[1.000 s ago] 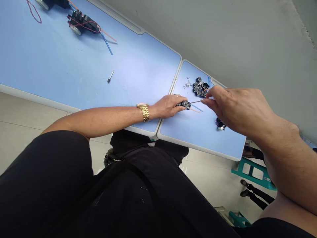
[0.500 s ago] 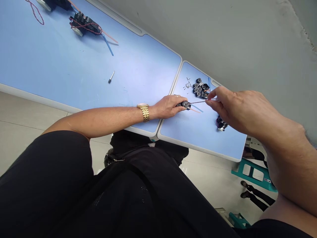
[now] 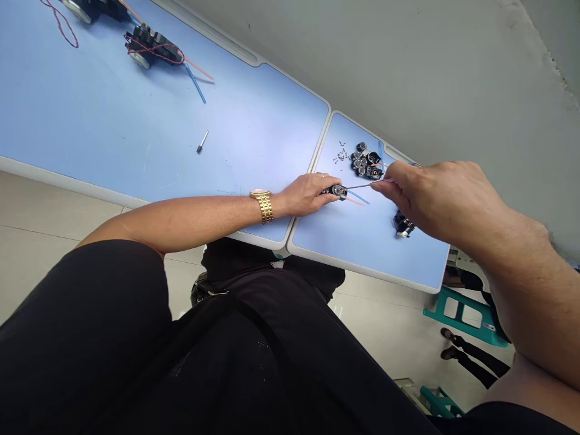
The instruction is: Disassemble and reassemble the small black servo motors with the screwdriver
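My left hand (image 3: pixel 310 194) is closed round a small black-and-silver mechanical part (image 3: pixel 336 191) with blue and orange tubes coming out of it, low over the right-hand table. Between the fingertips of my right hand (image 3: pixel 419 190) is a thin screwdriver (image 3: pixel 359 186). Its shaft points left and its tip meets the part; the handle is mostly hidden by my hand. Just beyond the shaft lies a cluster of black and silver parts (image 3: pixel 366 162). Loose small screws (image 3: pixel 342 154) are scattered to its left. Another dark assembly (image 3: pixel 402 225) sits below my right hand, partly covered.
On the left table (image 3: pixel 254 121) lie a black assembly with a red twisted wire (image 3: pixel 151 48), a second one at the top edge, and a small black-ended metal tool (image 3: pixel 202 142). A grey wall borders the tables. Green stools (image 3: pixel 466 317) and a person's legs (image 3: pixel 471 359) are at lower right.
The view has shifted very slightly. My right hand has moved a little to the left along with the screwdriver, while my left hand keeps its hold on the part.
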Motion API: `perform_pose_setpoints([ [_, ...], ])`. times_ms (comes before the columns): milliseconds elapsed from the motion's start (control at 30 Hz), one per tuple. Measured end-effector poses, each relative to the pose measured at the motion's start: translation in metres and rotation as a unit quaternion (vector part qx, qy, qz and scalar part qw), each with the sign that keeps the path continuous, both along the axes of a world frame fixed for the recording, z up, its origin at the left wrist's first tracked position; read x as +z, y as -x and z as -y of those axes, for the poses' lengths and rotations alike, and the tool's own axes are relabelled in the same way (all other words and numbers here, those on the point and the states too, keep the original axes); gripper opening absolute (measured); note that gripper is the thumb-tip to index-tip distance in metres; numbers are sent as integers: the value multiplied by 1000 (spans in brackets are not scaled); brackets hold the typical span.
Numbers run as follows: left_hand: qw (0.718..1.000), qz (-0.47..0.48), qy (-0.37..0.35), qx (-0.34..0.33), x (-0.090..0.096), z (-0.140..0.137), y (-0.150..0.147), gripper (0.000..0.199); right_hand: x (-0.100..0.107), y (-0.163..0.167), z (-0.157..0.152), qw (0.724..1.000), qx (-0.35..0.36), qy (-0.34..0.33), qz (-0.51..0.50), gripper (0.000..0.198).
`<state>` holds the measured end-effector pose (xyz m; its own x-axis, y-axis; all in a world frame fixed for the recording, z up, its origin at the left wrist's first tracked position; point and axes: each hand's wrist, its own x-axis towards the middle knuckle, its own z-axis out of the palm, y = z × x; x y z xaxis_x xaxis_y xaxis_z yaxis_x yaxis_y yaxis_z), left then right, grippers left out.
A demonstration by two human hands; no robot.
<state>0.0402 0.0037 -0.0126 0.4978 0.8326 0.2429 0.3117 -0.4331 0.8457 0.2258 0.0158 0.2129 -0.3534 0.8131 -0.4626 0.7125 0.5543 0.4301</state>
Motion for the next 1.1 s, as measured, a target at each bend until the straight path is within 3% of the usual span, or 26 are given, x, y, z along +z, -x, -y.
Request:
perform_pose_setpoints([
  [233,1000,3,-14,-3,-1,-1,3,31,-1,2,6,995,-6,58,-79,31],
  [500,1000,4,-19,0,1,0,9,30,-14,-2,3,998,2,-9,-69,38],
  [667,999,24,-29,4,-2,-2,13,29,-15,-12,1,987,-15,30,-155,34],
  [767,999,21,-32,8,-4,-3,15,30,-14,-12,1,988,3,52,-142,36],
  [900,999,12,-37,12,-4,-2,16,31,-15,-7,-1,990,24,41,-132,38],
  [1100,999,-1,-35,14,1,0,18,28,-20,-10,-4,987,-5,28,-160,44],
])
